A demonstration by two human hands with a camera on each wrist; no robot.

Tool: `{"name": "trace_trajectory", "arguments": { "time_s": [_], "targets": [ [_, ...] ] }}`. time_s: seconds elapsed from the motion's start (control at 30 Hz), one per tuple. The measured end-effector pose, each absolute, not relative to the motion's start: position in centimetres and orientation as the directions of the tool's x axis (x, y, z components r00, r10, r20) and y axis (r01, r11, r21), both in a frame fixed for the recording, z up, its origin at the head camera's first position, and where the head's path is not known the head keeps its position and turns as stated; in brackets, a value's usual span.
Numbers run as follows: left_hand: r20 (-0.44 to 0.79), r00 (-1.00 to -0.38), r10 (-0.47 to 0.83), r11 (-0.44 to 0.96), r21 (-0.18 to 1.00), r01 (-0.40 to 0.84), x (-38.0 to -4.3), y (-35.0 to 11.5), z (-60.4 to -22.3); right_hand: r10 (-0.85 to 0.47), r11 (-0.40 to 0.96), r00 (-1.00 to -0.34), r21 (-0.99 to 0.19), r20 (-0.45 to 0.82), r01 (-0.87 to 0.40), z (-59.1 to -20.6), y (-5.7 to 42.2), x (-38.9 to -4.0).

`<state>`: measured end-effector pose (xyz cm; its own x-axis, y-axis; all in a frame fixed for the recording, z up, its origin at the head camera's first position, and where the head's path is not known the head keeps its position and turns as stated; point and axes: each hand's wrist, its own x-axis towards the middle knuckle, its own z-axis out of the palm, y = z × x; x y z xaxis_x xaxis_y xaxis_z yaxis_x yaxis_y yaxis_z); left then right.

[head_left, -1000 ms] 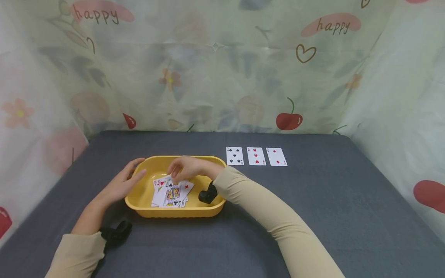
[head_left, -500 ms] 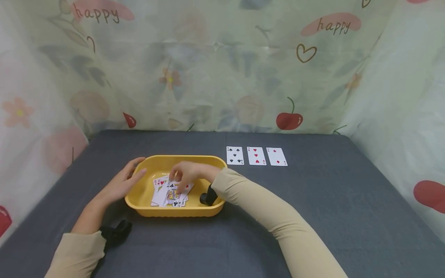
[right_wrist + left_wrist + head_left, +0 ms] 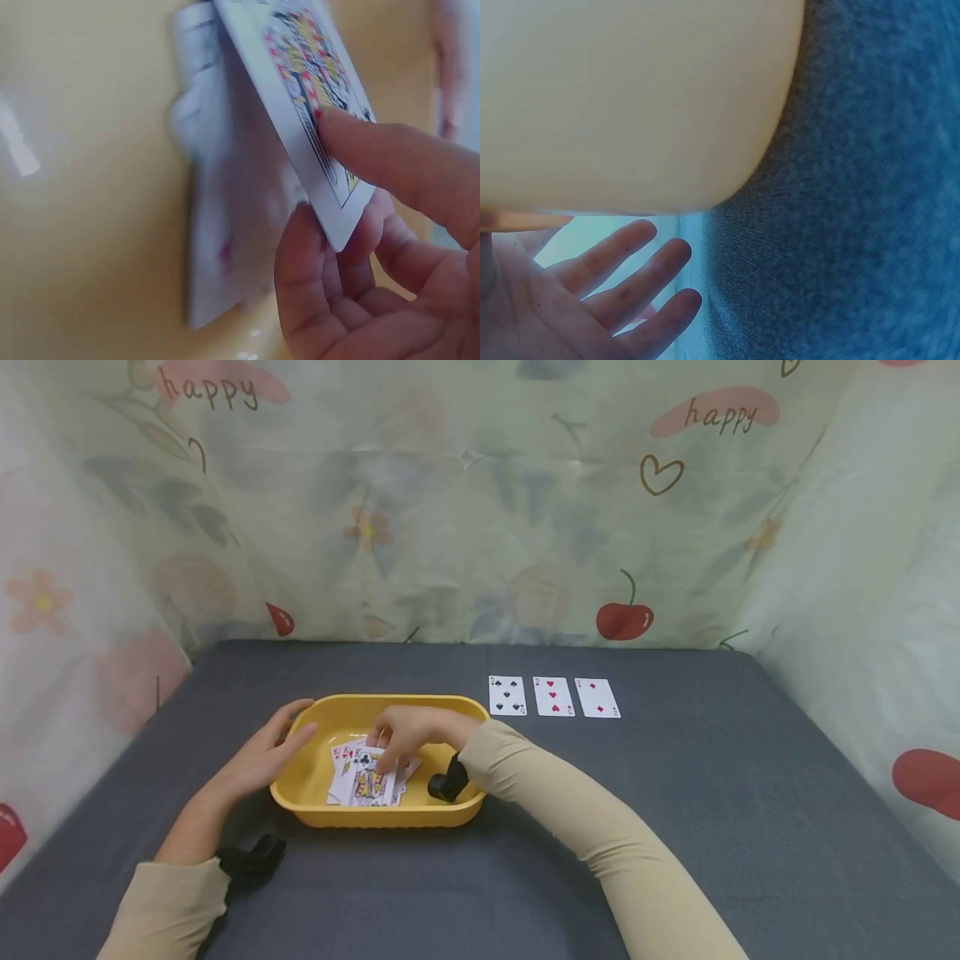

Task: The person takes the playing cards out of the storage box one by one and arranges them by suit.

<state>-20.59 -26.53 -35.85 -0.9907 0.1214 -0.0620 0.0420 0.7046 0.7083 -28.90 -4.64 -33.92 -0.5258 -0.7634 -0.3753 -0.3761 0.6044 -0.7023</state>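
Observation:
My right hand (image 3: 411, 731) is inside the yellow plastic basin (image 3: 315, 818). It pinches a king of clubs playing card (image 3: 371, 779) between thumb and fingertips. In the right wrist view that king (image 3: 307, 97) is tilted up, above a blurred pile of cards (image 3: 232, 217) on the basin floor. Part of this pile, including red-suited cards (image 3: 341, 756), shows beside the king in the head view. At the basin's left end is my left hand (image 3: 262, 756), its thumb reaching over the rim. The left wrist view shows this hand's fingers (image 3: 634, 292) spread and nearly straight, outside the basin wall.
Behind the basin to the right, a five of spades (image 3: 507, 696), a three of hearts (image 3: 554, 697) and a two of diamonds (image 3: 597, 698) lie face up in a row. The dark grey tabletop (image 3: 675, 793) ends at a patterned curtain (image 3: 465, 527).
My right hand has lowered onto the pile, and its fingers have taken hold of the king of clubs and raised it a little. My left hand has stayed where it was.

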Motion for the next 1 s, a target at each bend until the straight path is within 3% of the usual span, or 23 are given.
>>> {"name": "trace_trajectory", "arguments": {
  "time_s": [0.17, 0.37, 0.6, 1.0],
  "targets": [
    [-0.059, -0.99, 0.128, 0.692, 0.72, 0.047, -20.7, -26.5, -35.9, -0.807, 0.549, -0.46, -0.757, -0.371, -0.353, -33.0, -4.5, -29.0],
    [-0.056, -0.991, 0.124, 0.689, 0.723, 0.045, -20.7, -26.5, -35.9, -0.812, 0.524, -0.465, -0.792, -0.353, -0.314, -31.9, -3.9, -29.0],
    [-0.074, -0.991, 0.108, 0.693, 0.72, 0.022, -20.7, -26.4, -35.8, -0.786, 0.499, -0.558, -0.805, -0.265, -0.321, -30.6, -2.3, -29.2],
    [-0.064, -0.991, 0.116, 0.694, 0.72, 0.035, -20.6, -26.5, -35.9, -0.666, 0.406, -0.736, -0.886, -0.12, -0.223, -29.7, 1.6, -30.0]
  ]
}}
